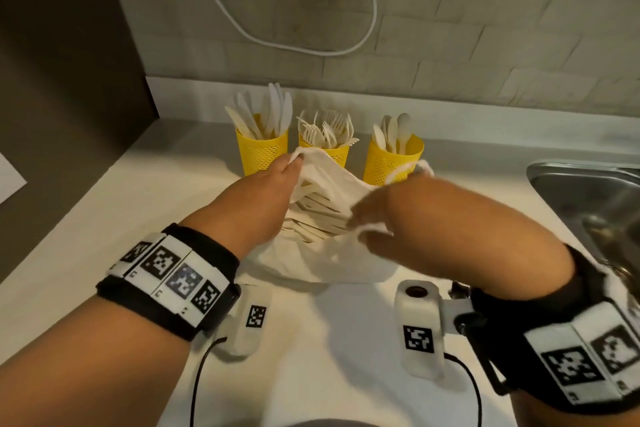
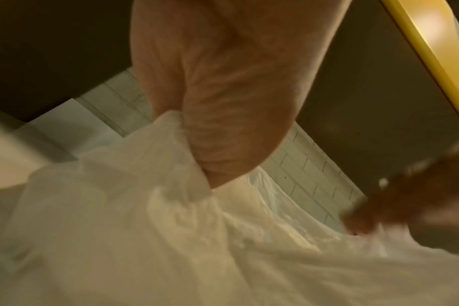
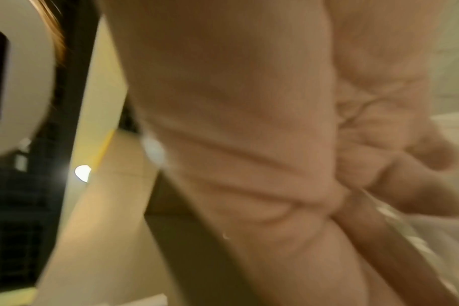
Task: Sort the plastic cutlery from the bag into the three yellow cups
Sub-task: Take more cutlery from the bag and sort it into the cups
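The bag (image 1: 322,253), pale cloth, sits on a cream countertop (image 1: 114,204) just in front of three yellow cups (image 1: 393,163) that hold knives, forks and spoons by kind; more cutlery (image 1: 318,215) lies inside the bag. A grey brick wall with a drooping white cable (image 1: 304,45) rises behind, and a steel sink (image 1: 588,191) lies at the right. The left hand (image 1: 273,184) pinches the bag's far rim. The right hand (image 1: 374,222) pinches its near rim, and together they spread the mouth.
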Tool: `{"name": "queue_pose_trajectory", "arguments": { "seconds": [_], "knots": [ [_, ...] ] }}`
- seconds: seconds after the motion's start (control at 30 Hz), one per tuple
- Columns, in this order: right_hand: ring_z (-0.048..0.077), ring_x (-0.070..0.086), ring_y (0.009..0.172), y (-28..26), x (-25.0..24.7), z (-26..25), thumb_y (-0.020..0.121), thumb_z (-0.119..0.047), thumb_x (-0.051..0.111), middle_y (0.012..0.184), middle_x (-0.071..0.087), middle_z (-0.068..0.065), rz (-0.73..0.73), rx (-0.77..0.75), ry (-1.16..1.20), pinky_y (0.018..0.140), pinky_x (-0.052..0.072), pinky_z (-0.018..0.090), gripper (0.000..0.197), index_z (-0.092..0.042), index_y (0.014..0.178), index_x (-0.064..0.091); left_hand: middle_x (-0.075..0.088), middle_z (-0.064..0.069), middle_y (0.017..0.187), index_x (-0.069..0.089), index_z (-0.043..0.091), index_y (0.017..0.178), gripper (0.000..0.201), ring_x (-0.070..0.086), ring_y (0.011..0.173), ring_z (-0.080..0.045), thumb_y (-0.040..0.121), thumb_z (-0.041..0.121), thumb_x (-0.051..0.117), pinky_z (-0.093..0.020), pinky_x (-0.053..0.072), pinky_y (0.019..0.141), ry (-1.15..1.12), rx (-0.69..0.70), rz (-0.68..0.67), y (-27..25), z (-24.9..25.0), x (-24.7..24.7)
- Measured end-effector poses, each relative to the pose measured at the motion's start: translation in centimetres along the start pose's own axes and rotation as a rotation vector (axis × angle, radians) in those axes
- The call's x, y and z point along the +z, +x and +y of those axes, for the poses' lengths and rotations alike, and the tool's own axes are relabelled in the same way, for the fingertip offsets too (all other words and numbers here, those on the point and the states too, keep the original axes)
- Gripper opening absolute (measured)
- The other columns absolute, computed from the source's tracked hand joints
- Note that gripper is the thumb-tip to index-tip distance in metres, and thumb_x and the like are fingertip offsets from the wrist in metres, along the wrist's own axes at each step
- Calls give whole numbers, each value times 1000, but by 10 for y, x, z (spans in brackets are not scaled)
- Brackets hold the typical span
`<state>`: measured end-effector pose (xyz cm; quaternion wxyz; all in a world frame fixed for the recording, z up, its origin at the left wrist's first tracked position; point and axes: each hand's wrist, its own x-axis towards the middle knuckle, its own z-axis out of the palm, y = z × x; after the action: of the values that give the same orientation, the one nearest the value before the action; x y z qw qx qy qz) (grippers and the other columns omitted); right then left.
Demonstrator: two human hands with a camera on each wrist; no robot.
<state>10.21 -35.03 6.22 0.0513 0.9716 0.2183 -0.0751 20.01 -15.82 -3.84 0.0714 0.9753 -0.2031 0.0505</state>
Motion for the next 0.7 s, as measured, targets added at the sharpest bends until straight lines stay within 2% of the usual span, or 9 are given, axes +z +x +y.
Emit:
{"name": "queue_pose_trajectory", "arguments": {
  "seconds": [0.1,0.17,0.23,0.27,0.33,0.4,0.5,0.6,0.7],
  "knots": [
    [19,63,98,8,-21,-10,95,-23,46,107,70,-6,392,-98,4,87,48,34,29,-31,110,70,30,-2,154,18,22,154,74,51,80,-24,90,-1,45,-32,39,64,-39,6,37,1,-1,-5],
    [20,65,90,25,-15,-21,90,-13,53,99,69,-3,475,-121,116,77,51,34,27,-26,104,72,52,-10,127,33,18,147,60,45,72,-23,91,0,44,-34,37,61,-81,24,65,-1,-1,-7],
    [20,66,80,54,7,-25,79,-5,61,90,68,0,494,-89,73,65,50,30,27,-21,99,72,54,-6,96,43,16,136,44,53,74,-28,94,6,41,-33,33,60,-159,1,78,-3,-1,-11],
    [20,67,81,66,21,-21,77,-3,62,91,69,3,481,-48,-2,63,47,27,30,-18,101,72,54,-2,97,42,19,137,43,56,77,-29,95,11,42,-34,37,60,-152,-26,72,-4,-1,-12],
    [22,64,105,80,38,-6,91,-3,52,108,66,12,239,111,-69,82,44,28,29,-7,117,64,50,1,119,39,27,141,45,58,84,-28,97,19,46,-37,45,65,-35,-64,55,-4,-4,-12],
    [26,52,125,77,47,19,102,-14,41,128,57,13,-103,253,-83,101,37,32,33,-4,131,53,46,0,124,48,25,133,39,56,91,-28,95,30,51,-36,44,69,29,-126,35,-4,-8,-17],
    [26,37,138,69,57,49,102,-25,42,151,38,10,-294,281,-168,113,26,33,47,-9,147,36,41,-4,140,56,22,125,54,49,114,-29,79,47,72,-41,40,87,193,-148,86,-8,-17,-16],
    [26,38,138,68,60,55,99,-30,49,151,39,5,-333,279,-178,112,29,37,53,-21,149,36,48,-13,140,66,18,102,37,44,124,-34,68,8,77,-46,35,97,168,122,303,-8,-5,-10],
    [28,46,131,57,31,38,95,-37,55,145,47,4,-306,312,-145,106,37,39,56,-28,147,38,57,-13,130,70,18,88,25,49,124,-34,70,0,71,-45,38,99,131,378,222,-2,7,1]
  ]
}}
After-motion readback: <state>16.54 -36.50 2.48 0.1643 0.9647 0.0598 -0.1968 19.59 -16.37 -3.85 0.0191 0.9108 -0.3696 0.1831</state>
